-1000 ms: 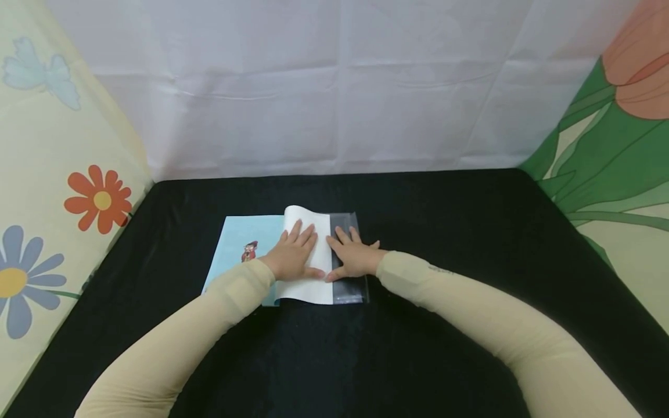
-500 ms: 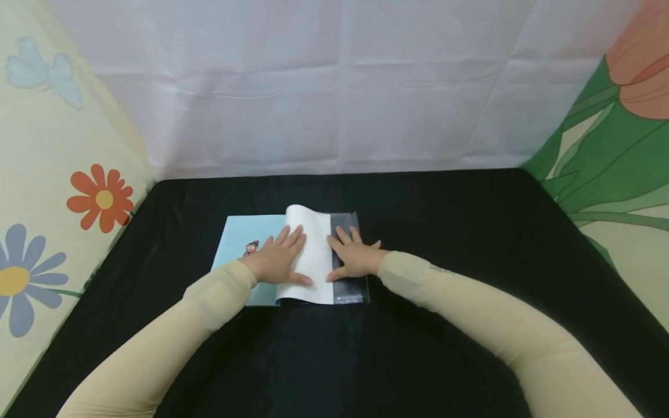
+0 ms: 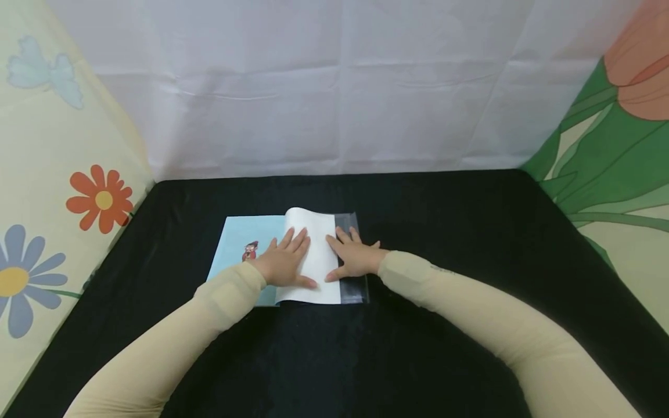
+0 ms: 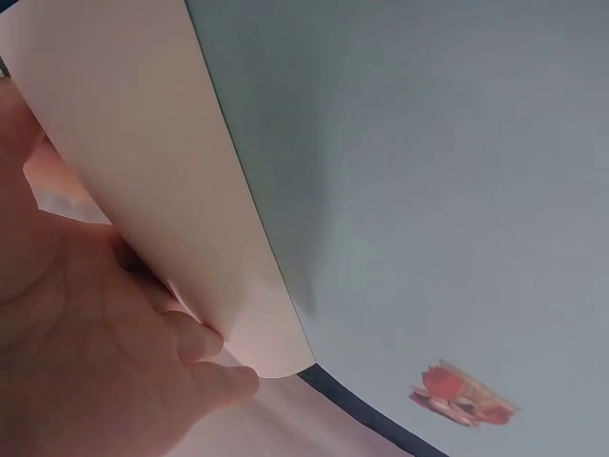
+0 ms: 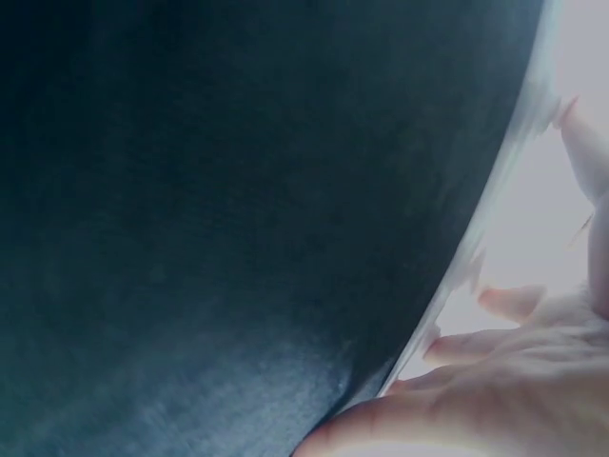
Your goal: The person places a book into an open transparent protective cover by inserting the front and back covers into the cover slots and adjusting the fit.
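A light blue booklet (image 3: 237, 238) with a small red cartoon figure (image 3: 250, 251) lies on the black cloth. A white page (image 3: 312, 220) is curled over its right half. From under that page a clear plastic sleeve (image 3: 351, 291) sticks out to the right. My left hand (image 3: 284, 261) lies flat on the white page, fingers straight. My right hand (image 3: 355, 255) presses flat where the page meets the plastic. The left wrist view shows the curled white page (image 4: 143, 143) over the blue sheet (image 4: 428, 190), with my left hand (image 4: 86, 362) beneath it. The right wrist view shows my right hand (image 5: 495, 409) at the plastic edge (image 5: 495, 190).
The black cloth (image 3: 444, 220) covers the whole table. A white sheet (image 3: 334, 87) hangs at the back. Flowered fabric walls stand at the left (image 3: 63, 191) and right (image 3: 617, 145). Black surface (image 5: 238, 209) fills most of the right wrist view.
My left hand slid left over the page, then back a little to the right. The white page's right edge now covers slightly more of the plastic. The right hand has stayed put.
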A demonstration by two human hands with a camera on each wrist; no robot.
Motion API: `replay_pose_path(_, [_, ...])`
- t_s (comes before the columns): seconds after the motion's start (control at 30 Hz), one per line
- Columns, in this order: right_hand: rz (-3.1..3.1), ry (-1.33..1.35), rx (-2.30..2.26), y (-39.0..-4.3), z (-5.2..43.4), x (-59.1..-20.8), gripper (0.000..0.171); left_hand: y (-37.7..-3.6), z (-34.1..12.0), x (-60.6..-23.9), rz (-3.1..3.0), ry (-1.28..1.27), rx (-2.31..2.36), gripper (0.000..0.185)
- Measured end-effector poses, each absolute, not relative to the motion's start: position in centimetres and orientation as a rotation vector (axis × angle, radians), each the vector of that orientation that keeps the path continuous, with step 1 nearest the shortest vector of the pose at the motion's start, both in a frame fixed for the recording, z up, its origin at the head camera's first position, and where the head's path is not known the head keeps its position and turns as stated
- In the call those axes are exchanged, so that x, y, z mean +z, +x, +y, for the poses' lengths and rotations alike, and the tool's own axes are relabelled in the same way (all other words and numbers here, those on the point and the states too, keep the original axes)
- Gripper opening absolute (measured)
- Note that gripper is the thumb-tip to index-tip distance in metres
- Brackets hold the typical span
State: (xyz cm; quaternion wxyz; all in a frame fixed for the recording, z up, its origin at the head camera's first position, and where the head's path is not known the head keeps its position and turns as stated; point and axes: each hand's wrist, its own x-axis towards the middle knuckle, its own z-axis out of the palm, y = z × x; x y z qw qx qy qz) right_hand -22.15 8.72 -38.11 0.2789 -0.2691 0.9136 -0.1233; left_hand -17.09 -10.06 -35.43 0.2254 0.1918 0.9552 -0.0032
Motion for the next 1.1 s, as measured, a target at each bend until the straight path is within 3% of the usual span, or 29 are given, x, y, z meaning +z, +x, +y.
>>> replay_pose_path(1.1, [2.472,-0.701,-0.267,-22.0,8.2,-38.3,0.098,-17.9,-8.6,-36.7,2.571,0.466,-0.020,0.101])
